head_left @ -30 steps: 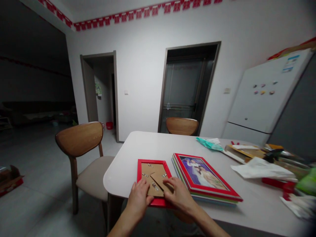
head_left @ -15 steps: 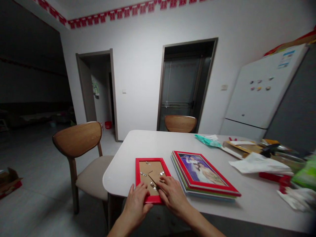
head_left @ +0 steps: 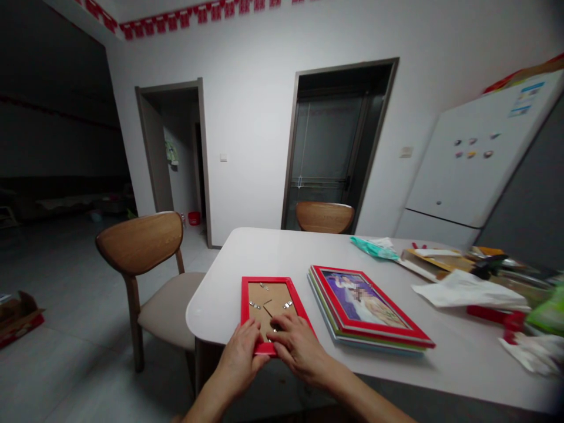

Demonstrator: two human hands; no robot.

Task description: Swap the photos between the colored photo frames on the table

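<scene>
A red picture frame (head_left: pixel 245 301) lies face down near the table's front left, its brown backing board (head_left: pixel 275 291) showing. Metal clips sit around the board, one metal clip (head_left: pixel 288 305) plain at the right side. A thin dark stand piece crosses the middle. My left hand (head_left: pixel 240 355) grips the frame's lower left corner, thumb at the front edge and fingers curled over the border. My right hand (head_left: pixel 304 352) is closed over the lower part of the backing, fingertips at a metal clip there, which they partly hide.
Right of my hands stands a stack of picture frames (head_left: pixel 341 317), a photo on top. Farther right on the white table (head_left: pixel 259 247) are a teal packet (head_left: pixel 374 249), white paper (head_left: pixel 469 289) and a green bag (head_left: pixel 549 311). A wooden chair (head_left: pixel 145 241) stands left.
My right hand has shifted slightly left over the lower clip, covering more of it. My left hand stays at the frame's corner. The whole view has tilted a little.
</scene>
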